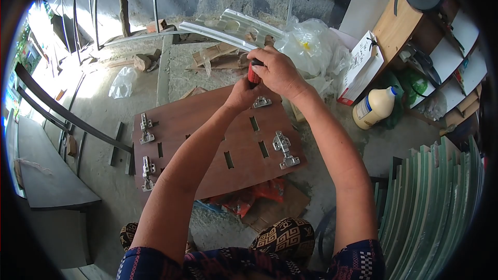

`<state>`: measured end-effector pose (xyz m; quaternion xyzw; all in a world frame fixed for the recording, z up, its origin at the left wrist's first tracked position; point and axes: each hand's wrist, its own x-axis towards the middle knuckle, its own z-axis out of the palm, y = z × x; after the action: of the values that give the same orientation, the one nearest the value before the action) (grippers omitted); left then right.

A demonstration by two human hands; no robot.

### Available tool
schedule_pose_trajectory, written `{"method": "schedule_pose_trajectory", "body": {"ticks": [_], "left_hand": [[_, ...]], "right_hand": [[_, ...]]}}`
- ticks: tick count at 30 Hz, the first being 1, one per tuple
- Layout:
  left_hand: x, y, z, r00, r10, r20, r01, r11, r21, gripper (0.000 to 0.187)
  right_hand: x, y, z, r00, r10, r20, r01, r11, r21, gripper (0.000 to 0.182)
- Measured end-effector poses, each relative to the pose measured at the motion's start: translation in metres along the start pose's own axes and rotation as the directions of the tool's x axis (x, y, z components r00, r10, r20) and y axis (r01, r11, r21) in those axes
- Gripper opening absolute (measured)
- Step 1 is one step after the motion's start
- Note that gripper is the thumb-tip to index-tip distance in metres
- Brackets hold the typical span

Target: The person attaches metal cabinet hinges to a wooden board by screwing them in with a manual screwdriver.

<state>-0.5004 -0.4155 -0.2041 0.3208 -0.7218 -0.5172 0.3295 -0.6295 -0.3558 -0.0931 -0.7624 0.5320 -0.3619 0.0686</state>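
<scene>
A brown wooden panel (207,140) with several slots lies in front of me, with metal hinges along its edges. My right hand (277,72) grips the top of a red and black screwdriver (253,75) that stands upright over a hinge (262,102) at the panel's far edge. My left hand (241,96) is closed around the lower part of the screwdriver, just beside that hinge. Another hinge (284,149) sits on the panel's right side, and two more hinges (146,128) (148,172) are fixed along the left edge.
A yellowish glue bottle (374,106) stands on the floor at the right, beside a white box (360,67) and clear plastic bags (311,46). Green-edged panels (436,202) are stacked at the lower right. A wooden shelf (415,26) holds tools. Dark metal bars (57,111) lie left.
</scene>
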Motion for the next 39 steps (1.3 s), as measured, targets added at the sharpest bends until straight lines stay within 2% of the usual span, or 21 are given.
{"method": "schedule_pose_trajectory", "body": {"ticks": [3,12,15,18,21,24,27,31,33,37,39], "left_hand": [[0.0,0.001,-0.001,0.999,-0.037,0.017,0.038,0.998,-0.05,0.034],[0.01,-0.025,0.002,0.996,0.082,-0.047,-0.082,0.997,-0.011,0.037],[0.007,-0.017,0.001,0.999,0.038,-0.015,-0.039,0.997,-0.059,0.039],[0.008,-0.024,0.003,0.991,0.126,-0.047,-0.13,0.988,-0.083,0.031],[0.006,-0.023,0.007,0.984,0.137,-0.11,-0.151,0.981,-0.124,0.031],[0.0,-0.008,0.002,0.992,0.052,-0.113,-0.048,0.998,0.045,0.029],[-0.008,0.009,0.005,0.97,0.102,-0.219,-0.082,0.992,0.098,0.028],[-0.005,0.002,0.002,0.978,0.089,-0.187,-0.07,0.992,0.104,0.029],[-0.006,0.0,0.0,0.985,0.076,-0.157,-0.057,0.991,0.118,0.029],[0.001,-0.016,0.001,0.981,0.132,-0.141,-0.125,0.991,0.054,0.031],[0.002,-0.017,0.002,0.976,0.164,-0.146,-0.157,0.986,0.063,0.032]], "right_hand": [[0.005,0.003,-0.001,0.999,-0.023,0.034,0.023,1.0,-0.006,0.023],[0.016,0.01,0.0,0.999,0.015,0.03,-0.014,0.999,-0.047,0.02],[0.017,0.006,-0.001,0.999,0.029,0.032,-0.026,0.996,-0.089,0.021],[0.02,0.003,-0.001,0.997,0.065,0.042,-0.058,0.988,-0.14,0.023],[0.023,0.005,0.003,0.999,0.045,0.01,-0.043,0.986,-0.162,0.025],[0.022,0.007,0.003,0.999,0.035,-0.015,-0.037,0.983,-0.178,0.029],[0.022,0.002,0.001,0.999,0.047,-0.015,-0.049,0.975,-0.216,0.032],[0.021,-0.014,-0.008,0.983,0.154,0.098,-0.125,0.959,-0.254,0.033],[0.017,-0.012,-0.007,0.994,0.098,0.044,-0.087,0.976,-0.2,0.031],[0.011,0.001,0.001,1.0,-0.021,-0.009,0.021,0.999,-0.044,0.027],[0.011,0.004,0.002,1.0,0.005,0.0,-0.005,0.997,-0.08,0.026]]}}
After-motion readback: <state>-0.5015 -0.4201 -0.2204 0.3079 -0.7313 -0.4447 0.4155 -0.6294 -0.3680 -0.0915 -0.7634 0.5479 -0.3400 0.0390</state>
